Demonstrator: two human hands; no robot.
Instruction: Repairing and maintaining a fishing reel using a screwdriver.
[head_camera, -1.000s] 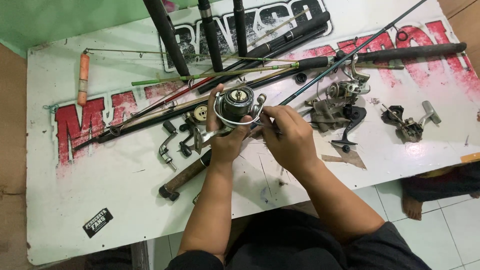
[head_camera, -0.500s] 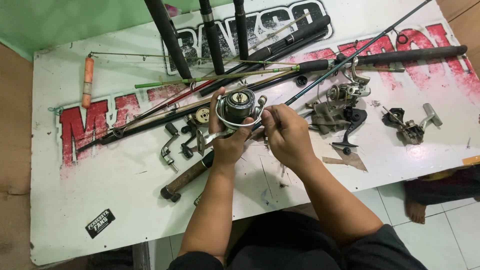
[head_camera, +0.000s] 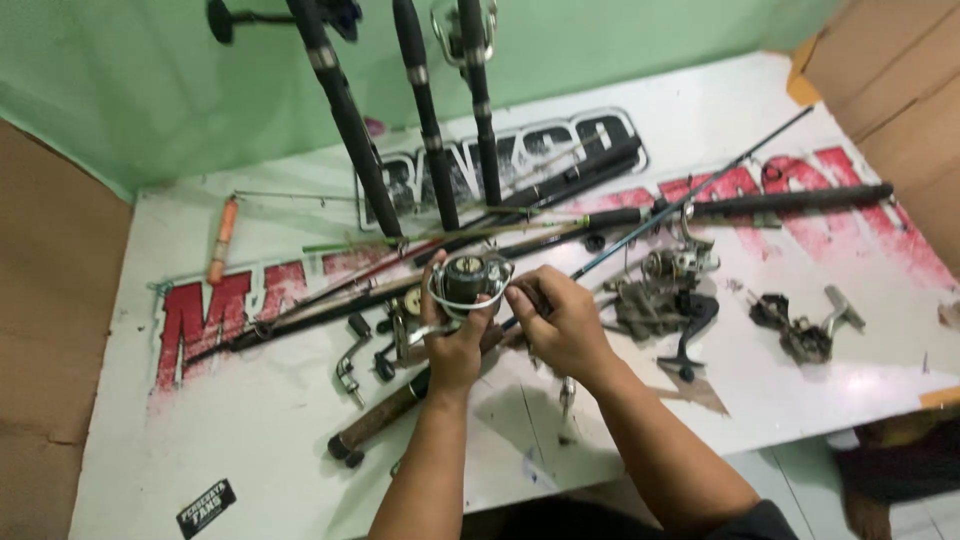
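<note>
Bare forearms, no sleeves down to the wrists; left hand (head_camera: 455, 335) and right hand (head_camera: 560, 322) ungloved, dark clothing showing at 6 o'clock.

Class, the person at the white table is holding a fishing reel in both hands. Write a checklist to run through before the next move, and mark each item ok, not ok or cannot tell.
1. Left hand grips the fishing reel from below: ok.
2. Right hand is at the reel's side: ok.
3. Reel is lifted off the table: ok.
4. Whether the right hand's fingers pinch a small part: cannot tell.
5. Table beneath the hands free of clutter: not ok, a crank handle and a pile of reel parts lie close.
6. Fishing rods lying behind the reel, out of the hands' way: ok.
</note>
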